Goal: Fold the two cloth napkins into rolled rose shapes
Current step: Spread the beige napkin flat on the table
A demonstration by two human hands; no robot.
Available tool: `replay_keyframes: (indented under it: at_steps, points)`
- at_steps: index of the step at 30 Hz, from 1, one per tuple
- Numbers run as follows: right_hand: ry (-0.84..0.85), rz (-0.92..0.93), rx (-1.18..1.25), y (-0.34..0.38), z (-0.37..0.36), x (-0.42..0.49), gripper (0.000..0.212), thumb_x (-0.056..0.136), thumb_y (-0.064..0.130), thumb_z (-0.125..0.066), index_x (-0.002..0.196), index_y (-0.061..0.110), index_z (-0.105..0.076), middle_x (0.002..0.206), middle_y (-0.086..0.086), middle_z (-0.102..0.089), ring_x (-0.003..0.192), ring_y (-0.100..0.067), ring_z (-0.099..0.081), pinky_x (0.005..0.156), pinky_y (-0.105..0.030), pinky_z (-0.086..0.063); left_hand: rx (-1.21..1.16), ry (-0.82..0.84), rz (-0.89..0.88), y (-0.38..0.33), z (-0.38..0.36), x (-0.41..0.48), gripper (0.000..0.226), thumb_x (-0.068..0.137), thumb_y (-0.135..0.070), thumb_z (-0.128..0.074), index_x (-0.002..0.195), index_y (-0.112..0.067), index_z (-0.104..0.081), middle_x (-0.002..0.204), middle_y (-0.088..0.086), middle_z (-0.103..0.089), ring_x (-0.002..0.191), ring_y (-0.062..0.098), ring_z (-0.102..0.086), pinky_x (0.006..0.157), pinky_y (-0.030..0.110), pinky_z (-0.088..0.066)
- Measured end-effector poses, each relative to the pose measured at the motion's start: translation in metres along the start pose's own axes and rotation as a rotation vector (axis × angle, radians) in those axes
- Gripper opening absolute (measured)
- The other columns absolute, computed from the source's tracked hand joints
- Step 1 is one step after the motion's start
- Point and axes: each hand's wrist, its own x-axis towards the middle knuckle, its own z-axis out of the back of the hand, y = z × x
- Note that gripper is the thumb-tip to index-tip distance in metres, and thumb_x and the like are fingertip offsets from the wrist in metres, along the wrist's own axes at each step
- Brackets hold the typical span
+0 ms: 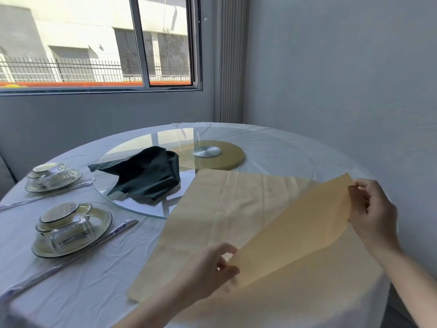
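A pale yellow napkin (227,209) lies spread on the white tablecloth, its far corner over the glass turntable's edge. Its near right part is lifted and folded over. My left hand (212,268) pinches the lifted edge at its near end. My right hand (371,209) pinches the same edge at its far right end, above the table's rim. A dark green napkin (146,174) lies crumpled on the glass turntable, apart from both hands.
A round glass turntable (272,147) on a tan base fills the middle of the round table (71,292). Two place settings (71,230) (53,177) with plates, bowls and glasses sit at the left, with wrapped chopsticks (118,230) beside them. Walls and a window stand behind.
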Motion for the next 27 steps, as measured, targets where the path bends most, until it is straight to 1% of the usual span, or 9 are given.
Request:
replay_keyframes:
  at_steps: [2,6,9,11,16,20,23,25,27]
  points:
    - [0.003,0.024,-0.023,0.006,0.001,0.004,0.046,0.083,0.049,-0.036,0.099,0.011,-0.056,0.067,-0.003,-0.056,0.058,-0.03,-0.055,0.053,-0.01,-0.036,-0.013,-0.048,-0.025,-0.005,0.003,-0.009,0.038,0.088,-0.022,-0.059,0.107,-0.048,-0.039,0.068,-0.016,-0.067,0.051,-0.003,-0.053,0.057,0.01,-0.036]
    - [0.055,0.024,-0.068,0.013,-0.022,0.025,0.031,0.087,0.033,-0.049,0.099,0.008,-0.063,0.073,-0.006,-0.058,0.067,-0.028,-0.055,0.058,-0.007,-0.037,0.051,-0.193,-0.079,0.0,0.009,-0.015,0.056,0.089,-0.024,-0.06,0.124,-0.052,-0.027,0.084,-0.02,-0.059,0.061,-0.002,-0.051,0.066,0.007,-0.038]
    - [0.103,-0.01,-0.099,0.007,-0.06,0.041,0.014,0.09,0.019,-0.059,0.096,0.009,-0.066,0.076,-0.007,-0.063,0.078,-0.031,-0.06,0.07,-0.031,-0.046,0.042,-0.271,-0.034,0.012,0.01,-0.004,0.072,0.088,-0.025,-0.062,0.139,-0.047,-0.016,0.083,-0.019,-0.058,0.061,0.0,-0.051,0.069,0.013,-0.043]
    - [0.13,-0.032,-0.131,0.003,-0.09,0.052,0.012,0.09,0.019,-0.058,0.096,0.011,-0.066,0.082,-0.008,-0.068,0.084,-0.031,-0.062,0.073,-0.036,-0.047,0.009,-0.319,0.05,0.018,0.016,0.008,0.077,0.088,-0.029,-0.063,0.143,-0.043,-0.011,0.084,-0.015,-0.058,0.056,0.0,-0.05,0.066,0.014,-0.042]
    - [0.243,-0.085,-0.189,0.003,-0.166,0.075,0.016,0.092,0.021,-0.054,0.1,0.013,-0.065,0.092,-0.012,-0.069,0.09,-0.033,-0.061,0.07,-0.032,-0.041,0.031,-0.35,0.163,0.034,0.036,0.031,0.077,0.087,-0.03,-0.064,0.146,-0.034,-0.013,0.082,-0.013,-0.052,0.068,-0.001,-0.048,0.066,0.012,-0.039]
    - [0.35,-0.105,-0.248,0.0,-0.222,0.083,0.016,0.091,0.023,-0.054,0.099,0.016,-0.065,0.099,-0.013,-0.07,0.096,-0.035,-0.06,0.078,-0.037,-0.044,0.113,-0.34,0.171,0.054,0.055,0.045,0.082,0.088,-0.025,-0.063,0.147,-0.03,-0.006,0.084,-0.008,-0.052,0.068,0.001,-0.047,0.068,0.007,-0.038]
    - [0.41,-0.078,-0.277,-0.002,-0.257,0.088,0.016,0.091,0.024,-0.052,0.098,0.015,-0.064,0.099,-0.013,-0.069,0.096,-0.036,-0.06,0.08,-0.038,-0.042,0.192,-0.305,0.179,0.071,0.074,0.057,0.083,0.089,-0.028,-0.061,0.147,-0.033,-0.002,0.082,-0.011,-0.053,0.07,0.001,-0.049,0.068,0.011,-0.04]
    - [0.444,-0.056,-0.291,-0.002,-0.279,0.089,0.016,0.092,0.026,-0.051,0.098,0.017,-0.064,0.097,-0.01,-0.07,0.096,-0.034,-0.06,0.081,-0.037,-0.041,0.256,-0.272,0.191,0.079,0.086,0.065,0.073,0.089,-0.033,-0.059,0.145,-0.035,-0.012,0.088,-0.017,-0.051,0.077,0.0,-0.048,0.069,0.012,-0.039]
    - [0.48,-0.04,-0.292,-0.003,-0.301,0.089,0.016,0.093,0.027,-0.05,0.098,0.02,-0.064,0.096,-0.007,-0.07,0.096,-0.032,-0.061,0.083,-0.037,-0.04,0.377,-0.247,0.158,0.086,0.095,0.074,0.059,0.087,-0.047,-0.052,0.14,-0.036,-0.028,0.108,-0.023,-0.046,0.098,-0.002,-0.043,0.079,0.01,-0.035]
